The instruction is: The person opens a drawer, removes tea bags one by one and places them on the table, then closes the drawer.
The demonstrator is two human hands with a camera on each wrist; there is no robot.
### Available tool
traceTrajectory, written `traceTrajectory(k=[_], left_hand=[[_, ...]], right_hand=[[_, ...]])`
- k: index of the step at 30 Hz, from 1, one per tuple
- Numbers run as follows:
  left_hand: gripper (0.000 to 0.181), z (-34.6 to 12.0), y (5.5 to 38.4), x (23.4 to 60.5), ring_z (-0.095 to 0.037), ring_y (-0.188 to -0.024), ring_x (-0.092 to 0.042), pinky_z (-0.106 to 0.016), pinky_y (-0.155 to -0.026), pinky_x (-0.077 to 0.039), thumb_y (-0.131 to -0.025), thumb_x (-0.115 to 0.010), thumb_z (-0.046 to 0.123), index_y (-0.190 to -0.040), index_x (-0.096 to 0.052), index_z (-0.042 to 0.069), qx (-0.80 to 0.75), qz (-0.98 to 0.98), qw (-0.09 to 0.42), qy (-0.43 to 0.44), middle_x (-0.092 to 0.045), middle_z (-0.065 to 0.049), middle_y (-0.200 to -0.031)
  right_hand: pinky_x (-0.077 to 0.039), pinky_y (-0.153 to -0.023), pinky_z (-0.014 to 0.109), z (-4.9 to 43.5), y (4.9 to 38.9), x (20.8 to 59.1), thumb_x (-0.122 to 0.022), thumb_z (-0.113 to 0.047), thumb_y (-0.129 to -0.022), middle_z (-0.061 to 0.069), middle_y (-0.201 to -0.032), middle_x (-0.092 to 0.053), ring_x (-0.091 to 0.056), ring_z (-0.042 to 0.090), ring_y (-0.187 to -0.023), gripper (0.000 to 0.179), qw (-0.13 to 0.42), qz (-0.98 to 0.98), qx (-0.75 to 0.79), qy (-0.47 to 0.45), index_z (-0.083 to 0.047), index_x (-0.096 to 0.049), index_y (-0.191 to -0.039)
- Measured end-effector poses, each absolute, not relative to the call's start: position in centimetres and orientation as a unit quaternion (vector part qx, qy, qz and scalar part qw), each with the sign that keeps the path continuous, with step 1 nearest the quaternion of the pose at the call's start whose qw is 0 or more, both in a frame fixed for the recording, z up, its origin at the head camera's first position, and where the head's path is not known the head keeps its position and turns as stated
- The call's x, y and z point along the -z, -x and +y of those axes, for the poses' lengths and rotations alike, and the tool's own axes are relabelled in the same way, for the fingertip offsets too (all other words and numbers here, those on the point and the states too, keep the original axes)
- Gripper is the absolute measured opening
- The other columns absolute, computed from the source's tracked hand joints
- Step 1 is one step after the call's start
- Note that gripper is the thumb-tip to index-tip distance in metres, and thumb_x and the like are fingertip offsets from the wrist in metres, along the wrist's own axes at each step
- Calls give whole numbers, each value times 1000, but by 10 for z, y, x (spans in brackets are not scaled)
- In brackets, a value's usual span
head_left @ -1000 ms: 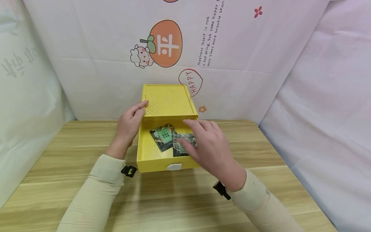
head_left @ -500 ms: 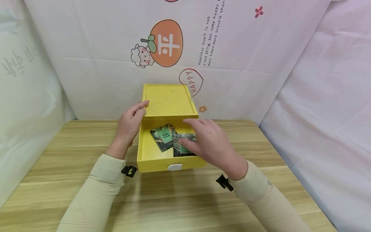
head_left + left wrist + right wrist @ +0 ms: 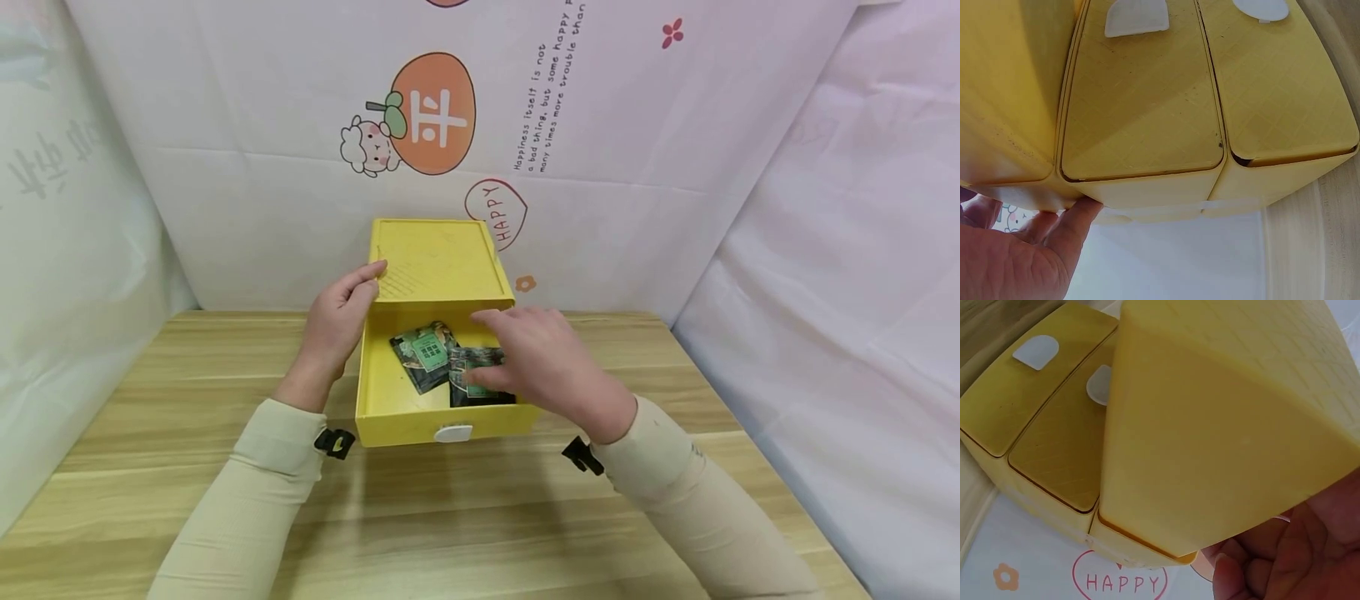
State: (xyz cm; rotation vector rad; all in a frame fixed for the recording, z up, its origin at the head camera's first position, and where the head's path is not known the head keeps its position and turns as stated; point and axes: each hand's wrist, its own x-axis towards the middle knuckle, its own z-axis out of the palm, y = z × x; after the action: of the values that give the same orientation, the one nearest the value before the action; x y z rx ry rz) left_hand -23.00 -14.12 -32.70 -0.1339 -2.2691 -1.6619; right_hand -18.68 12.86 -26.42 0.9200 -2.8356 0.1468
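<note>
Swung slightly higher at the wrist than a second ago, the right hand (image 3: 551, 367) bares more of the right packet (image 3: 480, 394); I see its thumb and forefinger parted, released. Beside it lies the left packet (image 3: 417, 367), both flat, dark and green-labelled inside the pulled-out yellow drawer (image 3: 408, 430). Relaxed fingers of the left hand (image 3: 333, 329) rest on the lattice-textured, boxy cabinet (image 3: 442, 258). Knuckles block my view of the drawer's right wall; printed cloth (image 3: 615, 125) hangs behind the wood-grain table (image 3: 450, 525).

On the backdrop (image 3: 300, 217) — "HAPPY" in a heart (image 3: 513, 202), "平" on an orange fruit (image 3: 433, 73) — "many times more trouble than" alongside.
</note>
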Motion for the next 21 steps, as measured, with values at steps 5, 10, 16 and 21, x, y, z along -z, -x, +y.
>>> traceTrajectory(k=[5,10,16,21], left_hand=[[45,-141,230,327,-14,-149,-43,-43,-119,-37,-108,-46,34,-148,-62,22,584,-794,162,46,-59,6,-152],[45,-141,230,328,-14,-149,-43,-42,-115,-38,-108,-45,35,-148,-61,22,584,-794,160,48,-58,6,-152],[46,-141,230,328,-12,-149,-42,-38,-105,-39,-108,-44,37,-149,-61,24,578,-799,160,45,-58,8,-153],[46,-141,230,328,-12,-149,-43,-38,-96,-36,-108,-43,37,-149,-61,24,574,-801,162,44,-57,8,-153]], right_hand=[[-50,-98,47,125,190,263,-82,-63,-81,8,-128,-73,-67,26,-113,85,59,-945,1,-322,-10,-61,-145],[-50,-95,41,121,193,263,-79,-68,-80,6,-128,-74,-68,21,-111,88,45,-941,48,-333,-10,-61,-144],[-47,-88,38,116,194,264,-77,-73,-79,1,-118,-77,-68,17,-105,85,45,-935,99,-338,-15,-64,-140],[-37,-74,35,114,195,265,-75,-75,-79,-5,-101,-76,-60,17,-91,78,37,-933,126,-334,-17,-66,-130]])
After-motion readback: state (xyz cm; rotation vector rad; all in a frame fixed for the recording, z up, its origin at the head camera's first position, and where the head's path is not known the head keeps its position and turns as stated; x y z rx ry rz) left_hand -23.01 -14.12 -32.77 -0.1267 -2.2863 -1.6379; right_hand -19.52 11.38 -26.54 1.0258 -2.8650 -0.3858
